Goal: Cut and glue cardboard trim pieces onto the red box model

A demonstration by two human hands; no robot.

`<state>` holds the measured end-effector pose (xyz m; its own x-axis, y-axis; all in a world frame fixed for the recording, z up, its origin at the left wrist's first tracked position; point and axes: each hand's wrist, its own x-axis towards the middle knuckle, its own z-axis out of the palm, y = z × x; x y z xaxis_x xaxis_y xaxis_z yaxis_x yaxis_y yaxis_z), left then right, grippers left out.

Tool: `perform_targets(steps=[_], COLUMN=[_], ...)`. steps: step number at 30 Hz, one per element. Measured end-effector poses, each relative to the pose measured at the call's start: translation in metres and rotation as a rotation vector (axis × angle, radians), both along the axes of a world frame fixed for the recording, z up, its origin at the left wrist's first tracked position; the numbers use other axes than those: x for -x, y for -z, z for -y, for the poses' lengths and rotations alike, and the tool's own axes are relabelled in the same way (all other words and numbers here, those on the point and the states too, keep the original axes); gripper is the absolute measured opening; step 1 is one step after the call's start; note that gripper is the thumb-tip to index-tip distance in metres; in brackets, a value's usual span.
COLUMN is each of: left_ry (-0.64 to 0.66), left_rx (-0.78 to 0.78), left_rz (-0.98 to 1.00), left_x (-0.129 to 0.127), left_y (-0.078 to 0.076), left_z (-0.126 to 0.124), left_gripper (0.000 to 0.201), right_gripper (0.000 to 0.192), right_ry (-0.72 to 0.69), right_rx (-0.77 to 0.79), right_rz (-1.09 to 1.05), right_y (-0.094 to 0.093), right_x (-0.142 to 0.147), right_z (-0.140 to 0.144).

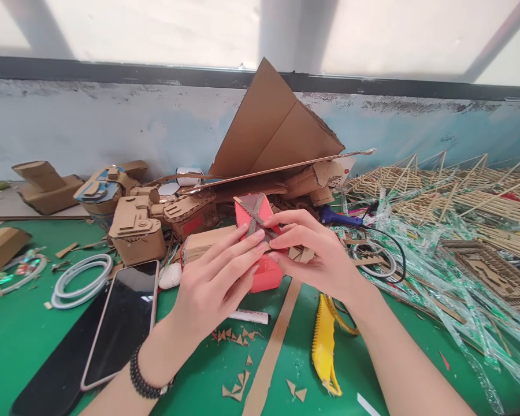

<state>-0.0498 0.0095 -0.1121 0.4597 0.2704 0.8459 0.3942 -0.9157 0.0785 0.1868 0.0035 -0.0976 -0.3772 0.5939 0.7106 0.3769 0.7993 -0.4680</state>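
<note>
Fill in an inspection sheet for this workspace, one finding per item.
Surface: green tabletop, littered with small cardboard scraps.
Work in hand: red piece with crossed dark strips on its upper part.
Clutter: smartphone, white marker, yellow toothed tool, long cardboard strip.
Hands: left hand and right hand both have fingers on the red piece; how firmly they grip cannot be told.
Cables: black cord curving from a blue-handled tool.
Surroundings: large cardboard sheet before a weathered wall; stick structures at right.
</note>
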Motion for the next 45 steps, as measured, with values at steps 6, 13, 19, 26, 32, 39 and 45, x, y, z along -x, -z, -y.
perform_targets(steps=[6, 13, 19, 26, 32, 39, 45], left_ry=[-0.001, -0.022, -0.018, -0.024, -0.016, 0.002, 0.022], left_rx=[-0.008, -0.014, -0.002, 0.007, 0.018, 0.035, 0.013], left_rz=[0.000, -0.004, 0.004, 0.015, 0.008, -0.023, 0.002], left_x=[-0.0017, -0.0004, -0.0026, -0.0029, -0.0024, 0.0001, 0.0014], left_y=[0.0000, -0.0026, 0.0000, -0.0009, 0.0003, -0.0004, -0.0049], left_z=[-0.0008, 0.0000, -0.0005, 0.0001, 0.0008, 0.0015, -0.0006], left_gripper=[0.040, 0.039, 0.040, 0.039, 0.040, 0.044, 0.032], right_gripper=[0.018, 0.024, 0.023, 0.030, 0.020, 0.019, 0.020], right_ry=[0.017, 0.014, 0.025, -0.010, 0.039, 0.056, 0.054], right_rx=[-0.019, -0.028, -0.058, 0.021, -0.017, -0.034, -0.039], right_rz=[0.011, 0.022, 0.033, -0.069, 0.022, 0.025, 0.028], right_y=[-0.0010, -0.0001, 0.0010, 0.0007, 0.0004, -0.0009, -0.0022], right_x=[0.0013, 0.0041, 0.0027, 0.0040, 0.0023, 0.0023, 0.0033], right_z=[-0.0003, 0.0012, 0.0003, -0.0003, 0.0000, 0.0007, 0.0012])
